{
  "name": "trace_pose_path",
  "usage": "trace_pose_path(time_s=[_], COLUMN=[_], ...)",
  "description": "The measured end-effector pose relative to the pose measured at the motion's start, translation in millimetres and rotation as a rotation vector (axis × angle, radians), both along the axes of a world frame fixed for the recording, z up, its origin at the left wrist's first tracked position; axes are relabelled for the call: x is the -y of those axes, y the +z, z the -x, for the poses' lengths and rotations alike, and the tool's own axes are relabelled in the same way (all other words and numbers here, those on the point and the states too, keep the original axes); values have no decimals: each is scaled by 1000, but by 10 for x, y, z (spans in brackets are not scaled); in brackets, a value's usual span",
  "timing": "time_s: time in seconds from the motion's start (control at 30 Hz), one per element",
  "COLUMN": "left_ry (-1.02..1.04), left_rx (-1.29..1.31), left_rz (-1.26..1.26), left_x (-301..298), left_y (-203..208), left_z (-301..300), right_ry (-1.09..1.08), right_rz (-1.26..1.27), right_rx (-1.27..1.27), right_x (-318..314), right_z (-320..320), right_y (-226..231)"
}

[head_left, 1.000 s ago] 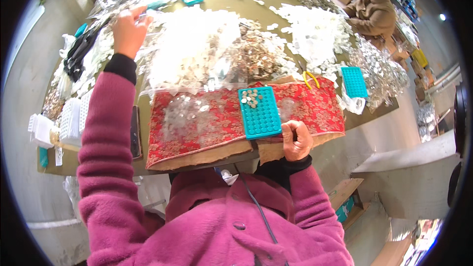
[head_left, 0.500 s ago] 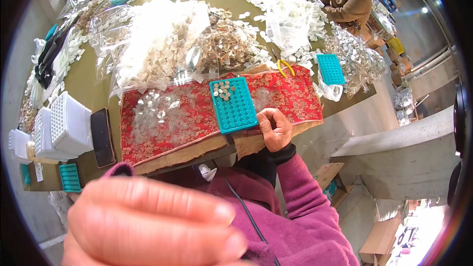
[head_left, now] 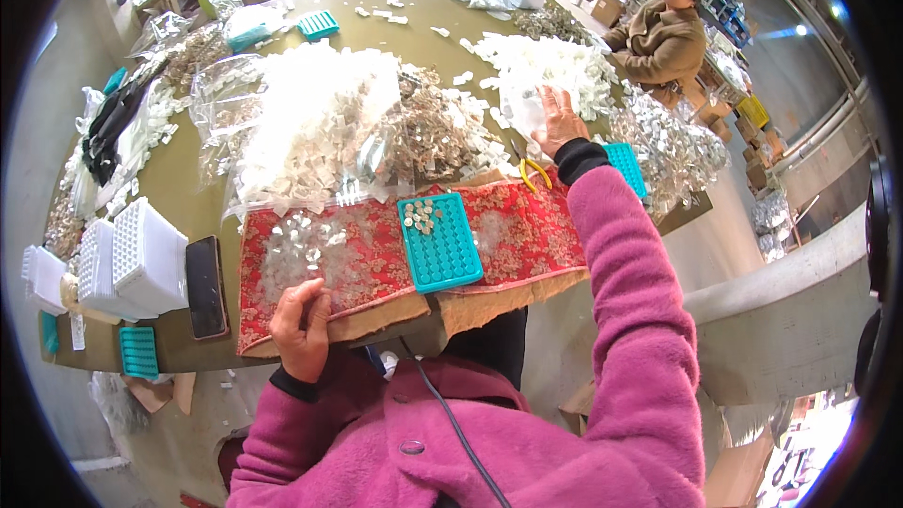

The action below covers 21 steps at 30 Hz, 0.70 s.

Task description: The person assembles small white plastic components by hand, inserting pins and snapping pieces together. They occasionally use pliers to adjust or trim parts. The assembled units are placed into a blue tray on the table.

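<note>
My left hand (head_left: 301,329) is at the near left edge of the red flowered cloth (head_left: 367,259), fingers curled toward the thumb; whatever they may hold is too small to make out. Stretched across the table, my right hand (head_left: 559,122) lies with extended fingers on the near side of a heap of small white pieces (head_left: 536,66) and a clear plastic bag. A teal tray (head_left: 442,249) with rows of round cups sits on the cloth between my hands. Several small round metallic pieces (head_left: 420,214) lie in its far left part. Yellow-handled pliers (head_left: 536,175) lie near my right wrist.
Large heaps of whitish pieces (head_left: 320,113) and brownish pieces (head_left: 442,122) lie beyond the cloth. Stacked white trays (head_left: 149,249) and a dark phone (head_left: 207,287) stand at left. Another teal tray (head_left: 623,167) is partly behind my right sleeve. A person (head_left: 663,42) sits at far right.
My right hand has left the teal tray's near corner and reached forward to the white heap. My left hand has dropped from close before the camera to the cloth's edge. The view has tilted up slightly.
</note>
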<state>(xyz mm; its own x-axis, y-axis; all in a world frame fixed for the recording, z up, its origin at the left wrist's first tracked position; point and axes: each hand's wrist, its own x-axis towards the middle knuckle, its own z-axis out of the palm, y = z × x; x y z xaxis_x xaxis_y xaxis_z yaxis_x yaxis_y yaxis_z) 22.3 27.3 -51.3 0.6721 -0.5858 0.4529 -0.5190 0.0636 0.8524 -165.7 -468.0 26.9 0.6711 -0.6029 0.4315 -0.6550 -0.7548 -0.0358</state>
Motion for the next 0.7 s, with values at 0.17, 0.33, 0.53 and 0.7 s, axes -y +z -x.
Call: trace_pose_path(time_s=[0.17,0.33,0.53,0.7], left_ry=[48,-5,-40,-37], left_rx=[218,329,325,312], left_rz=[-141,-106,-187,-181], left_x=[8,121,108,124], left_y=[45,157,144,160], left_z=[25,74,54,59], right_ry=[-90,204,269,87], right_rz=[-64,134,157,-95], right_rx=[-271,-94,13,-22], right_x=[2,-619,-934,-885], right_z=[64,382,482,409], right_y=[-15,-308,-338,-210])
